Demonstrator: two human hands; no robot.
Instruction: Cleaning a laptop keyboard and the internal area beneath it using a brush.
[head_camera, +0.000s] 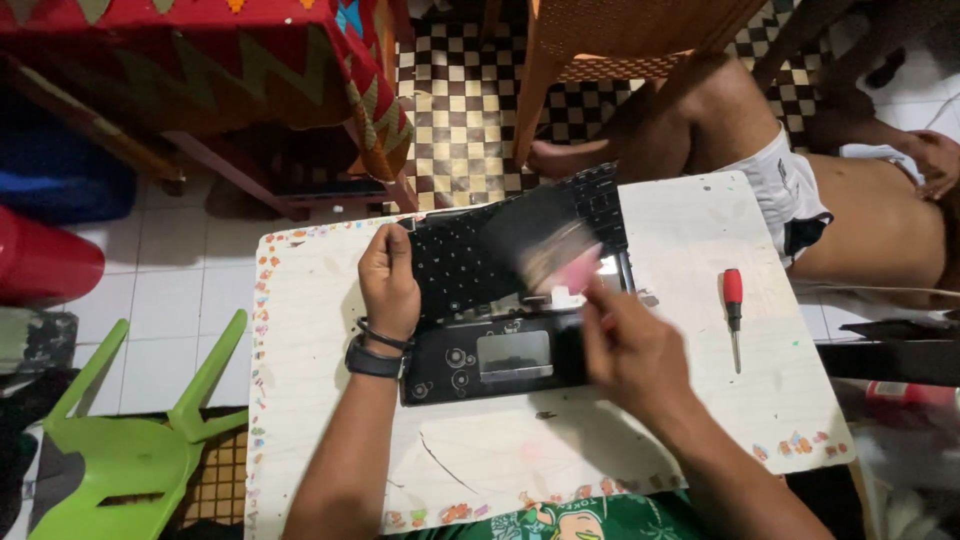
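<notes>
A black laptop base (470, 365) with its keyboard (450, 265) lies on a small white table (330, 450). My left hand (388, 285) rests on the keyboard's left end, fingers curled, pressing it down; a dark watch sits on that wrist. My right hand (630, 350) is over the laptop's right side, holding a blurred pink and tan object, a brush or cloth (560, 262), that is moving above the keys. What exactly it is cannot be told from the blur.
A red-handled screwdriver (734, 310) lies on the table to the right. A seated person's bare leg (720, 130) and white shorts are behind the table. An overturned green plastic chair (130, 440) is at lower left, with a patterned tablecloth (250, 60) at top left.
</notes>
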